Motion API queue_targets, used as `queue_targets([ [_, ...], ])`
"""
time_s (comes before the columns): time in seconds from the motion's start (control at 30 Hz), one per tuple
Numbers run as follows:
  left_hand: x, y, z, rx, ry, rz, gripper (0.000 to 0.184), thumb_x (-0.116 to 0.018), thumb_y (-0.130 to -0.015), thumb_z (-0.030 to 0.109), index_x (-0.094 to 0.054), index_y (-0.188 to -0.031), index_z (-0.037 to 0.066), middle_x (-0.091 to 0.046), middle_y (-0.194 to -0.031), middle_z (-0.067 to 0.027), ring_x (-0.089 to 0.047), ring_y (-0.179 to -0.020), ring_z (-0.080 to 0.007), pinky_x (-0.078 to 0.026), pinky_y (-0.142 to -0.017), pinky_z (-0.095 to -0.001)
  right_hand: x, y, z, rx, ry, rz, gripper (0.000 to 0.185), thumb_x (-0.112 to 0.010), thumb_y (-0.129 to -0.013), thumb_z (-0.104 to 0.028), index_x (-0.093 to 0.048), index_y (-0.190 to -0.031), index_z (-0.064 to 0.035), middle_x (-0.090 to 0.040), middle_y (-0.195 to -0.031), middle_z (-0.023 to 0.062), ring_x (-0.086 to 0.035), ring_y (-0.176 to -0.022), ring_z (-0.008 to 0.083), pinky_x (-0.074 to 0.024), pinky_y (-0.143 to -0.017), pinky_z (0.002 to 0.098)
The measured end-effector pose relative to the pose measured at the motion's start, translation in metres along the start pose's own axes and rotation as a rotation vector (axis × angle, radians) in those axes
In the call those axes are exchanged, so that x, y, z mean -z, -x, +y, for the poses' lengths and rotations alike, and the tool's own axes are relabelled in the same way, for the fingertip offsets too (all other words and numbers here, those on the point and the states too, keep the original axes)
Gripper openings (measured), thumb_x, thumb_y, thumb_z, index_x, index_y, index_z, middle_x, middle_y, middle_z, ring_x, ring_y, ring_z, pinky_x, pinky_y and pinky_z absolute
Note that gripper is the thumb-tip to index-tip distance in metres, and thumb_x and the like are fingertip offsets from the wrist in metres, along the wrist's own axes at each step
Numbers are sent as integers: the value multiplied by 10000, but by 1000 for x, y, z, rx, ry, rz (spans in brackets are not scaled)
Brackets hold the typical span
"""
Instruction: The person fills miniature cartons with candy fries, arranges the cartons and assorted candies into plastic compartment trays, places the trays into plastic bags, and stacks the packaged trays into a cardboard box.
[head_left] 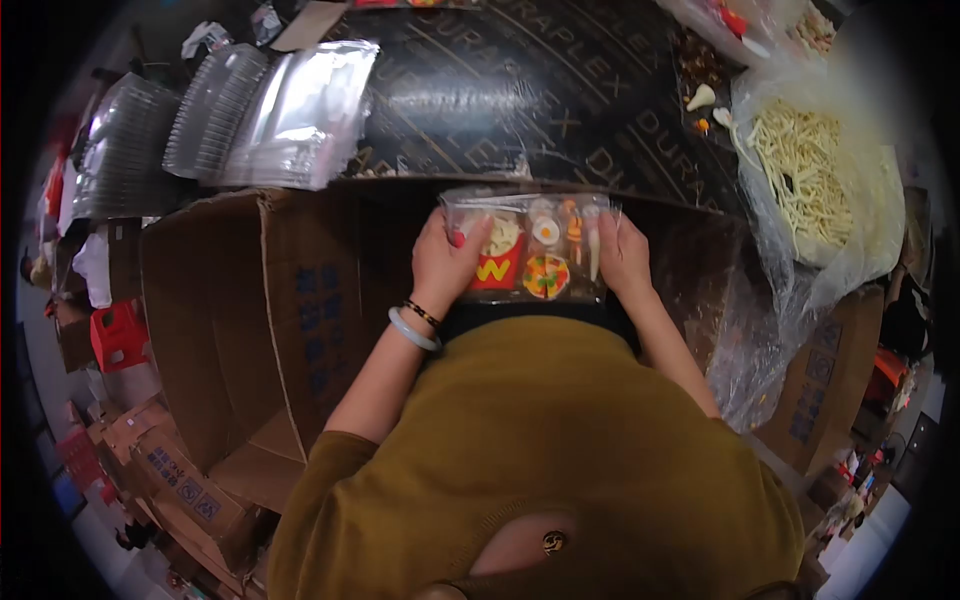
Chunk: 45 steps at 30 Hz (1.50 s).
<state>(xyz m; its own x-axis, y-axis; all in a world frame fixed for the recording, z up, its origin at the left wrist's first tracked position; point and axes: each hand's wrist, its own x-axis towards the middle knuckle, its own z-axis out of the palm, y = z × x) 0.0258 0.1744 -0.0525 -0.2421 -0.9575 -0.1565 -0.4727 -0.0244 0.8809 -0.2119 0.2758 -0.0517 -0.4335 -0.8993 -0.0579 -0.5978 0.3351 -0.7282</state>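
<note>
Between my hands, close to my body and just below the table's front edge, is a clear plastic packet of miniature toy food. Through it show a red fries box with a yellow mark, a small egg piece, a tiny pizza, and an orange piece beside a long pale one. My left hand grips the packet's left side, thumb on the front. At the right side, my right hand has its fingers closed on the edge. The fingers behind the packet are hidden.
On the black table lie stacked clear plastic trays and shiny clear bags at the left. A plastic bag of pale strips hangs over the right edge. An open cardboard box stands at my left, another box at my right.
</note>
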Motion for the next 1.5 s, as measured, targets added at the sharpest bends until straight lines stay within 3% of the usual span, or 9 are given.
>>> queue_targets([
  [0.2, 6, -1, 0, -39, -199, 28, 796, -693, -757, 495, -464, -1236, -99, -563, -1108, -201, -540, -1047, -342, -443, -898, -386, 85, -34, -74, 4, 787, -564, 621, -512, -829, -605, -673, -647, -33, -636, -708, 184, -632, -752, 358, -490, -649, 431],
  [0.33, 32, 0, 0, 51, -172, -26, 883, -702, -751, 521, -408, -1319, -88, -606, -1097, -231, -609, -966, -322, -492, -818, -361, 96, -106, -137, 337, 261, -171, 406, -691, -782, -411, -669, -903, -24, -649, -790, 150, -638, -753, 317, -495, -651, 400],
  [0.47, 98, -26, 45, -45, -109, 84, 501, -777, -744, 314, -630, -1066, -41, -673, -836, -150, -661, -753, -216, -516, -680, -307, 31, -243, -159, 920, 292, 110, 635, -718, -712, -510, -600, -1139, -55, -574, -1188, 159, -551, -1074, 326, -431, -889, 405],
  [0.6, 189, -113, 48, -535, -491, 705, 315, -756, -725, 211, -652, -936, 3, -617, -969, -161, -581, -903, -334, -460, -800, -398, -27, -315, -185, 683, 562, -80, 1024, -720, -569, -679, -401, -1373, -131, -418, -1382, 130, -364, -1302, 281, -256, -1028, 469],
  [0.7, 255, -181, 18, -477, -760, 942, 342, -774, -699, 265, -675, -910, 14, -646, -936, -146, -601, -856, -332, -479, -773, -390, -50, -346, -175, 636, 620, -70, 1074, -717, -548, -693, -368, -1403, -146, -435, -1346, 110, -372, -1276, 273, -247, -1002, 462],
  [0.8, 295, -214, 3, 1, -541, 633, 279, -785, -731, 236, -700, -866, 8, -688, -815, -99, -646, -746, -195, -492, -691, -295, -37, -328, -176, 630, 609, -100, 1080, -736, -530, -675, -377, -1402, -150, -451, -1306, 106, -367, -1268, 278, -215, -1014, 452],
  [0.93, 320, -225, 1, 104, -282, 510, 287, -806, -727, 241, -705, -812, -14, -665, -729, -10, -570, -643, -74, -465, -599, -242, -4, -293, -148, 742, 584, -162, 1084, -804, -493, -578, -372, -1406, -184, -421, -1333, 101, -346, -1288, 287, -152, -1061, 497],
  [1.27, 342, -228, -3, 120, -245, 332, 274, -799, -733, 251, -704, -752, -6, -594, -602, 9, -493, -509, -51, -389, -477, -230, 50, -211, -120, 699, 595, -317, 1113, -850, -452, -488, -362, -1411, -202, -375, -1382, 114, -324, -1324, 300, -82, -1097, 566],
  [1.5, 353, -225, 7, 46, -490, 199, 224, -747, -790, 191, -698, -873, -11, -657, -768, -15, -580, -713, -82, -460, -637, -236, 54, -203, -106, 717, 566, -333, 1142, -831, -451, -537, -334, -1427, -215, -368, -1386, 123, -310, -1336, 309, -77, -1089, 589],
])
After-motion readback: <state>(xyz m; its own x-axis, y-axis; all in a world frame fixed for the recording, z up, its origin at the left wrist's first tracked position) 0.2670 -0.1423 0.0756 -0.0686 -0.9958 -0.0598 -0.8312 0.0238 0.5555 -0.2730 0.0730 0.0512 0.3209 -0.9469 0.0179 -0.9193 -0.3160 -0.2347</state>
